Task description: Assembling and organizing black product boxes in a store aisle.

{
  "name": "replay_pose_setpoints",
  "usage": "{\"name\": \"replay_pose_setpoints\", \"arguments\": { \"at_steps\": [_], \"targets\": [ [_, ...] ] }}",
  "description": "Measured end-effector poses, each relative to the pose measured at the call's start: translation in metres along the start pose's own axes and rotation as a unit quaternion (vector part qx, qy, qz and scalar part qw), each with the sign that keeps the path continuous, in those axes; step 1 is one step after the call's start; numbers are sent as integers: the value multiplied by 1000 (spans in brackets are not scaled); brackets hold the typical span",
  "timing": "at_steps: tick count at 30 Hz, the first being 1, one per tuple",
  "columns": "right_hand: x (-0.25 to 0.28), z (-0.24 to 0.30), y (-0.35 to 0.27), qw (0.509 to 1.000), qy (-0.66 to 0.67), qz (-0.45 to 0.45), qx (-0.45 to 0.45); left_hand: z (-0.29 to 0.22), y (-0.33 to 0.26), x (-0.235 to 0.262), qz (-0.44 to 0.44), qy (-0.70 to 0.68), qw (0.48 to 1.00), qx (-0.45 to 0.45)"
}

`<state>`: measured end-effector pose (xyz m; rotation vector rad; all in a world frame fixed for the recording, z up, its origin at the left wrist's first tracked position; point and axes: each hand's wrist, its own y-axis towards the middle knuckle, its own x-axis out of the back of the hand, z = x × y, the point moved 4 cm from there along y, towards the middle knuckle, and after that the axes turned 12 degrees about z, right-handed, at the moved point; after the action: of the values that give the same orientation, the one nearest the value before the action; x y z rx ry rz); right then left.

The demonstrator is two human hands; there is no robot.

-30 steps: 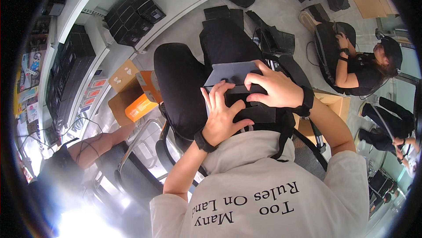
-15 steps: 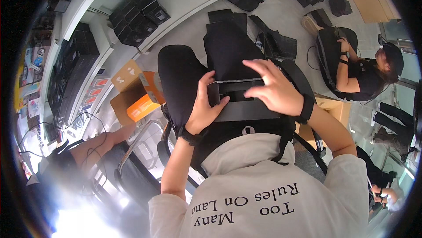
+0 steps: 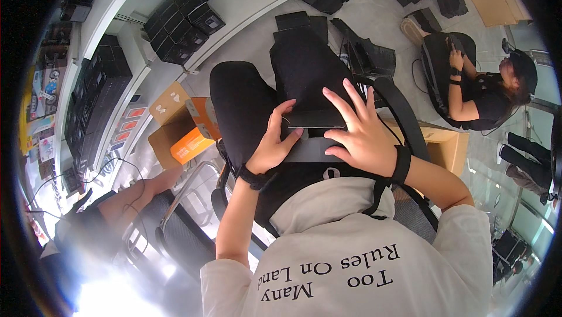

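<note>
A flat dark panel (image 3: 315, 119) lies on the person's lap, across black trousers. The left hand (image 3: 274, 144) grips the panel's left edge, thumb on top and fingers curled under (fingertips hidden). The right hand (image 3: 360, 132) rests on it with fingers spread flat, grasping nothing. Left of the panel, on the floor, sits an open cardboard box (image 3: 170, 121) with an orange pack (image 3: 190, 146). Right of the panel, another person (image 3: 486, 91) sits.

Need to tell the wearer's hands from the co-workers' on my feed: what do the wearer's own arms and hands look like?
Both forearms are bare, coming out of short light-grey sleeves. The left hand has a black band at the wrist, and the right hand has a wider black wristband. No gloves or rings show.
</note>
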<state>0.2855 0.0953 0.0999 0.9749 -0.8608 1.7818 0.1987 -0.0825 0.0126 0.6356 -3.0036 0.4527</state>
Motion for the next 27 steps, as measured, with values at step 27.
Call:
{"name": "replay_pose_setpoints", "arguments": {
  "at_steps": [27],
  "targets": [
    [29, -30, -5, 971, 209, -30, 112, 22, -3, -1, -63, -216, 966, 126]
  ]
}}
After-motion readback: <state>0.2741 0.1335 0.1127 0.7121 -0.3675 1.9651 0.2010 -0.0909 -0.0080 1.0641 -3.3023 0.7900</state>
